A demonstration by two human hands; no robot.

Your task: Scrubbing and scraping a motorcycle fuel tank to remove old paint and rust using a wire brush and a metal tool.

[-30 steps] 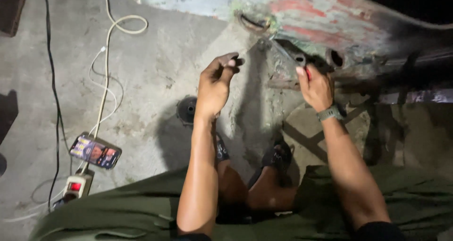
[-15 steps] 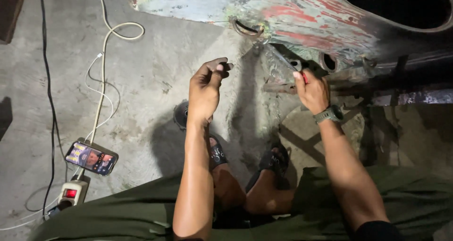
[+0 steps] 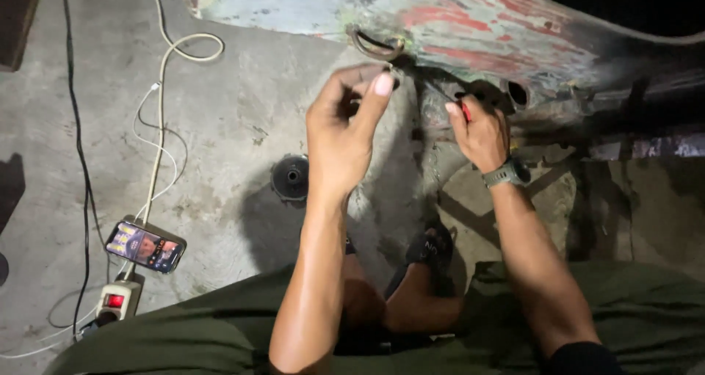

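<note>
Left hand raised nearer rusty ring; fingertips now pinched.

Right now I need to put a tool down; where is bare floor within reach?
Bare concrete lies between the white cable and the left hand, above the black disc. Crowded: by the phone and power strip, and around the right hand under the rusty panel.

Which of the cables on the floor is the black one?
The thin black cable running down the far left edge; the white cables lie right of it, toward the phone.
</note>
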